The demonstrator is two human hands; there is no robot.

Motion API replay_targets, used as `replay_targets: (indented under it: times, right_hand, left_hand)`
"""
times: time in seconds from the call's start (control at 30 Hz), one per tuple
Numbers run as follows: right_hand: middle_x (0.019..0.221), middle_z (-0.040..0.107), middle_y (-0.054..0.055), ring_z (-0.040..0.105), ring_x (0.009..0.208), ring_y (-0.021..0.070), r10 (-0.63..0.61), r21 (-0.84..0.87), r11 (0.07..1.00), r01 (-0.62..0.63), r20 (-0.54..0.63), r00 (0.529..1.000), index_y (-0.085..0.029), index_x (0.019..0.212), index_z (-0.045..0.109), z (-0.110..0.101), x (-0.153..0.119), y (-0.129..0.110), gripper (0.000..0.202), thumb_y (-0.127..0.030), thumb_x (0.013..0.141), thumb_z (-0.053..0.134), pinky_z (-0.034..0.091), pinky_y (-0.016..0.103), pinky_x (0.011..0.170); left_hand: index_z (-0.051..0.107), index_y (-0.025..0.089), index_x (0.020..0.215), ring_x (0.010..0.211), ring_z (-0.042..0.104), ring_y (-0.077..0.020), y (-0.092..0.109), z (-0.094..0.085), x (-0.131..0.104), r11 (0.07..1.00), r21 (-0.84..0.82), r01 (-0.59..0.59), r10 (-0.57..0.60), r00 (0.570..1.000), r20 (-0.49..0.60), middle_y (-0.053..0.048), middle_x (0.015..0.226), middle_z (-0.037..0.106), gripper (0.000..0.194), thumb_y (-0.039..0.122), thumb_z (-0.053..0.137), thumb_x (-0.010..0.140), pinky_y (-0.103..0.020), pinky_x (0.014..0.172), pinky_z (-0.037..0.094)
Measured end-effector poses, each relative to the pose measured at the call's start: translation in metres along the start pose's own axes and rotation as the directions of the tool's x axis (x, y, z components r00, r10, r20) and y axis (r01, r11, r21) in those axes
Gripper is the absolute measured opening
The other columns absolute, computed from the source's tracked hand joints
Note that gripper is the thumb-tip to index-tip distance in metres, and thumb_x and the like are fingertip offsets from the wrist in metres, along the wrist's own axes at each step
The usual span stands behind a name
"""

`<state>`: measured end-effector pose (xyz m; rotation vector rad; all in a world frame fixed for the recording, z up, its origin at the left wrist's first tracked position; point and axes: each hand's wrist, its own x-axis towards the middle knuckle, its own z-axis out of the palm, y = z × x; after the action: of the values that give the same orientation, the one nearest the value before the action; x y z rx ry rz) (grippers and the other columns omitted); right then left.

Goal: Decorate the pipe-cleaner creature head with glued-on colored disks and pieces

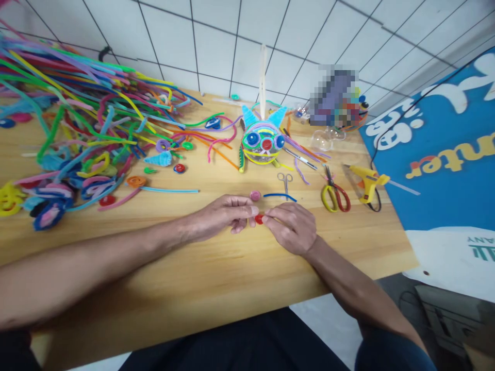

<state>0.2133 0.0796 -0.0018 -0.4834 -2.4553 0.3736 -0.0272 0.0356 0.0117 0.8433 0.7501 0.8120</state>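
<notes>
Between my two hands, over the front part of the wooden table, is a small red coil [259,219]. My right hand [292,226] pinches it from the right. The fingertips of my left hand [235,212] are closed at its left side, and whether they grip it too is hard to tell. A pink coil [256,196] lies just beyond my fingers, with a blue pipe cleaner piece [280,196] beside it. Farther back stands a round decorated figure [263,147] with blue ears, blue eyes and a red nose.
Small metal scissors [285,180], red-and-yellow scissors [335,193] and a yellow glue gun [367,180] lie to the right. Many pipe cleaners [88,113] cover the table's left side. Clear balls [322,140] lie at the back right, near the tiled wall [216,46].
</notes>
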Motion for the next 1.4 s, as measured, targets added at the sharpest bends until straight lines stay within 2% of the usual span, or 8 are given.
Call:
replay_targets:
  times: [0.13, 0.33, 0.47, 0.6, 0.97, 1.13, 1.27, 1.4]
  right_hand:
    - [0.101, 0.08, 0.001, 0.075, 0.096, 0.0225, 0.072, 0.004, 0.997, -0.072, 0.041, 0.997, -0.037, 0.102, 0.077, 0.001, 0.002, 0.0, 0.016, -0.024, 0.094, 0.071, 0.062, 0.041, 0.085]
    - [0.097, 0.08, 0.002, 0.075, 0.089, 0.021, 0.027, -0.096, 0.995, -0.029, -0.023, 0.999, -0.034, 0.1, 0.075, -0.001, 0.013, -0.007, 0.016, -0.021, 0.094, 0.068, 0.061, 0.038, 0.079]
    - [0.088, 0.075, 0.002, 0.069, 0.079, 0.0176, 0.229, 0.057, 0.973, -0.224, -0.117, 0.966, -0.027, 0.095, 0.071, -0.007, 0.027, -0.017, 0.01, -0.019, 0.095, 0.065, 0.056, 0.034, 0.071]
    - [0.074, 0.065, -0.001, 0.057, 0.064, 0.0131, 0.419, 0.187, 0.892, -0.411, -0.005, 0.908, -0.023, 0.083, 0.067, -0.013, 0.038, -0.024, 0.01, -0.02, 0.093, 0.065, 0.046, 0.028, 0.061]
    - [0.07, 0.064, -0.002, 0.055, 0.063, 0.0119, 0.46, 0.151, 0.866, -0.476, 0.13, 0.878, -0.022, 0.077, 0.064, -0.01, 0.047, -0.029, 0.01, -0.017, 0.086, 0.063, 0.041, 0.027, 0.062]
    - [0.067, 0.063, -0.003, 0.051, 0.059, 0.0105, 0.518, 0.191, 0.818, -0.543, 0.166, 0.839, -0.021, 0.072, 0.063, -0.009, 0.05, -0.028, 0.009, -0.016, 0.08, 0.061, 0.039, 0.026, 0.06]
    - [0.064, 0.062, -0.003, 0.049, 0.058, 0.0111, 0.612, 0.238, 0.698, -0.675, 0.292, 0.735, -0.02, 0.073, 0.068, -0.017, 0.059, -0.009, 0.01, -0.025, 0.079, 0.062, 0.036, 0.026, 0.057]
    - [0.065, 0.063, -0.001, 0.051, 0.061, 0.0128, 0.647, 0.193, 0.632, -0.75, 0.4, 0.648, -0.018, 0.074, 0.07, -0.025, 0.071, 0.02, 0.02, -0.037, 0.079, 0.065, 0.036, 0.026, 0.058]
  left_hand:
    - [0.068, 0.016, 0.074, 0.052, 0.047, -0.0059, 0.001, 0.001, -0.001, 0.999, 0.04, -0.02, 0.021, 1.0, -0.02, 0.0, 0.068, 0.064, 0.03, 0.041, 0.082, 0.08, -0.018, 0.046, 0.036]
    - [0.071, 0.016, 0.078, 0.05, 0.042, -0.0059, 0.001, -0.002, -0.002, 0.981, 0.186, -0.059, 0.077, 0.993, -0.088, 0.002, 0.065, 0.061, 0.026, 0.04, 0.075, 0.084, -0.02, 0.047, 0.032]
    - [0.071, 0.015, 0.078, 0.056, 0.046, -0.0077, 0.0, -0.003, -0.003, 0.928, 0.355, -0.115, 0.198, 0.958, -0.207, 0.003, 0.064, 0.059, 0.026, 0.04, 0.072, 0.086, -0.021, 0.053, 0.036]
    - [0.072, 0.014, 0.08, 0.062, 0.051, -0.0101, -0.005, -0.004, -0.004, 0.865, 0.478, -0.152, 0.281, 0.936, -0.21, 0.001, 0.068, 0.062, 0.031, 0.043, 0.068, 0.09, -0.023, 0.061, 0.041]
    - [0.069, 0.015, 0.079, 0.061, 0.048, -0.0099, -0.012, -0.005, -0.004, 0.787, 0.577, -0.218, 0.355, 0.925, -0.135, 0.003, 0.066, 0.057, 0.029, 0.037, 0.06, 0.096, -0.024, 0.059, 0.037]
    - [0.072, 0.016, 0.09, 0.07, 0.057, -0.0127, -0.007, -0.004, -0.005, 0.767, 0.614, -0.188, 0.338, 0.931, -0.138, 0.001, 0.077, 0.068, 0.029, 0.039, 0.056, 0.099, -0.026, 0.067, 0.044]
    - [0.072, 0.016, 0.101, 0.081, 0.064, -0.0162, -0.002, -0.012, -0.003, 0.598, 0.769, -0.223, 0.504, 0.851, -0.146, -0.004, 0.092, 0.073, 0.028, 0.035, 0.051, 0.103, -0.03, 0.076, 0.048]
    - [0.073, 0.015, 0.099, 0.095, 0.064, -0.0223, -0.008, -0.018, -0.002, 0.232, 0.944, -0.235, 0.608, 0.792, 0.048, -0.009, 0.098, 0.072, 0.028, 0.025, 0.048, 0.104, -0.039, 0.089, 0.05]
